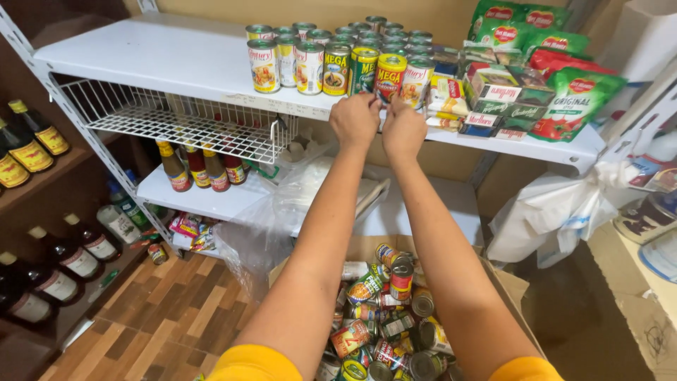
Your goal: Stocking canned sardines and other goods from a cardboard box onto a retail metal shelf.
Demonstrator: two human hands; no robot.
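Observation:
Both my arms reach up to the front edge of a white shelf [155, 60]. My left hand [355, 120] and my right hand [403, 129] are side by side, fingers curled at the base of a red-and-yellow can [390, 76] in the front row of several upright cans [310, 67]. Whether either hand grips a can I cannot tell; the fingertips are hidden behind the hands. Below my arms stands an open cardboard box [504, 286] filled with several loose cans [391, 317] lying in a heap.
Green and red sauce pouches [575, 102] and small cartons [493, 95] fill the shelf's right end. A white wire basket [183, 123] hangs under the shelf, with bottles [201, 168] on the lower shelf. Dark bottles [28, 144] line wooden shelves at left. A plastic bag [557, 212] hangs at right.

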